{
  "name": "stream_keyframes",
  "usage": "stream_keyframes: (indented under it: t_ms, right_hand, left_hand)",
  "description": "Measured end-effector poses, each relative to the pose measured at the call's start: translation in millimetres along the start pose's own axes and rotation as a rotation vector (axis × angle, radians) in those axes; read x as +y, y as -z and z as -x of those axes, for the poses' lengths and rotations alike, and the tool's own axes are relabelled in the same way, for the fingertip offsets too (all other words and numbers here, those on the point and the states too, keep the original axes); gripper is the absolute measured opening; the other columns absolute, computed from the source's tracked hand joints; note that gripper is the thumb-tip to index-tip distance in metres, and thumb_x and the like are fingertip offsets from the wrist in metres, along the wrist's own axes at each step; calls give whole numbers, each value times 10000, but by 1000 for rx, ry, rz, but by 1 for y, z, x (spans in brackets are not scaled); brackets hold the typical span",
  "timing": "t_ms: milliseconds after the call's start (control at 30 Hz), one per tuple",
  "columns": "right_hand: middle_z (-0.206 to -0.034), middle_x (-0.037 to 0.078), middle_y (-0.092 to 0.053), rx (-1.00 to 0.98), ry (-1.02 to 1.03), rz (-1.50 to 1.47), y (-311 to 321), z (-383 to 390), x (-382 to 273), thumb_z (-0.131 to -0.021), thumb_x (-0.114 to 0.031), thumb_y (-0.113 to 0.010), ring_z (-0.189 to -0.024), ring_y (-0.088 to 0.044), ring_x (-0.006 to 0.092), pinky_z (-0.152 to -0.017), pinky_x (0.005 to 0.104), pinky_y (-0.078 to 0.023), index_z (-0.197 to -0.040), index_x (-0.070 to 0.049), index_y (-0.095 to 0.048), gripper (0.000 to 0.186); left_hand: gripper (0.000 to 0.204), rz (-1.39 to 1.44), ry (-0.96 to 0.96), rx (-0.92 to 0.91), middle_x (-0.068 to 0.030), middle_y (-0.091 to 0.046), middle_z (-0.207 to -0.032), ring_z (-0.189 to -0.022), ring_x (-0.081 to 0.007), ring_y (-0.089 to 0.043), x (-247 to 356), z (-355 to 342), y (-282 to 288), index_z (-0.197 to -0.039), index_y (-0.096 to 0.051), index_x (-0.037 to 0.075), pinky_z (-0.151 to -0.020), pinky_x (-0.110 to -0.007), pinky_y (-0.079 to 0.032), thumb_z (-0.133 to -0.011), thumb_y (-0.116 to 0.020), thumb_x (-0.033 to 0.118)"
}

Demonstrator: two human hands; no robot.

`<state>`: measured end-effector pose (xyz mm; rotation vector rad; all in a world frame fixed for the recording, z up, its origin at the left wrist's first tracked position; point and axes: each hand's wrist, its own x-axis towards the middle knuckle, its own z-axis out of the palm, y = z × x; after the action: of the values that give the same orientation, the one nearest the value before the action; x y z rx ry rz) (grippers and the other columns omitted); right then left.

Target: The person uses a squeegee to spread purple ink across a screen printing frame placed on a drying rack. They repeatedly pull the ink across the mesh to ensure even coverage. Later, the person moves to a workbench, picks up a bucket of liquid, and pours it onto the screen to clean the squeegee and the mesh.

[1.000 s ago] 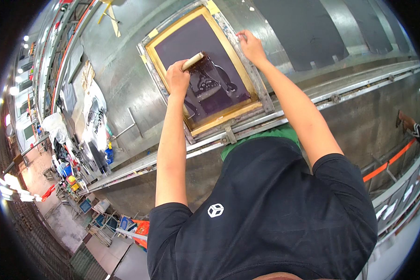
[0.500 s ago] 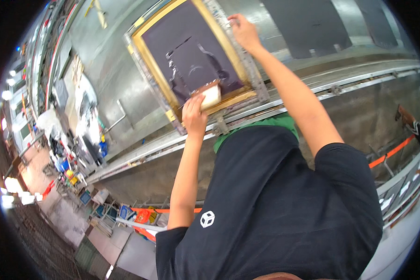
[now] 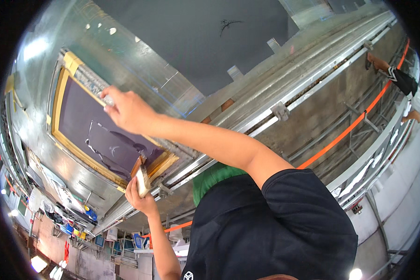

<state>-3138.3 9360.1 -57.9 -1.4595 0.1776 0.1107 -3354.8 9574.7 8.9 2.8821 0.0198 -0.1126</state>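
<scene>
A screen printing frame (image 3: 56, 109) with yellow tape around dark purple mesh lies on the metal table, glossy dark ink spread over its lower part. At the mesh's near end, my left hand (image 3: 142, 200) is closed around a squeegee (image 3: 142, 179) with a pale handle and ink-darkened blade. Higher up, my right hand (image 3: 126, 109) has its fingers curled over the frame's right-hand edge, partly hiding that edge.
A dark grey sheet (image 3: 205, 42) covers the table beyond the frame. A metal rail (image 3: 322, 79) with clamps runs along the near edge. Another person (image 3: 403, 86) is at the far right. Assorted supplies (image 3: 74, 224) clutter the lower left, and an orange strip (image 3: 340, 133) runs below the rail.
My left hand has drawn the squeegee from the mesh's middle down to its near end. The view has swung rightward, so the frame appears farther left. My right hand remains at the frame's edge.
</scene>
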Motion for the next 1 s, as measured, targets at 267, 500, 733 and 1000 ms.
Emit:
stream_keyframes:
  t_ms: [267, 500, 733, 1000]
  right_hand:
    - [-942, 224, -684, -30, -7, -96, 4, 3, -3, -912, -106, -629, -791, -658, 429, -704, 499, -519, -1229, -78, -503, 342]
    - [-919, 194, -677, -61, -75, -122, 5, 5, -9, -919, -116, -628, -763, -666, 403, -660, 499, -523, -1240, -97, -487, 351]
    - [-873, 154, -665, -15, -112, -160, 4, 5, -10, -919, -87, -619, -740, -657, 369, -638, 483, -504, -1206, -109, -509, 308]
    - [-864, 155, -664, -30, -127, -169, 4, 0, -13, -916, -76, -616, -695, -649, 359, -620, 470, -491, -1197, -109, -513, 301]
  left_hand:
    - [363, 11, 65, -88, -144, -665, -1073, -999, -339, -611, 4, -14, 10, -1123, -686, 16, -899, -436, -483, -765, -731, -20]
    - [307, 7, 66, -143, -162, -652, -1066, -991, -341, -620, 10, -21, 14, -1110, -668, -6, -887, -429, -494, -810, -729, 20]
    - [306, -24, 98, -197, -146, -665, -1083, -1006, -327, -622, 3, -23, 20, -1111, -688, 2, -896, -427, -482, -815, -722, 68]
    - [279, -44, 49, -225, -150, -661, -1074, -989, -331, -624, -2, -33, 23, -1118, -677, -9, -867, -432, -493, -844, -691, 40]
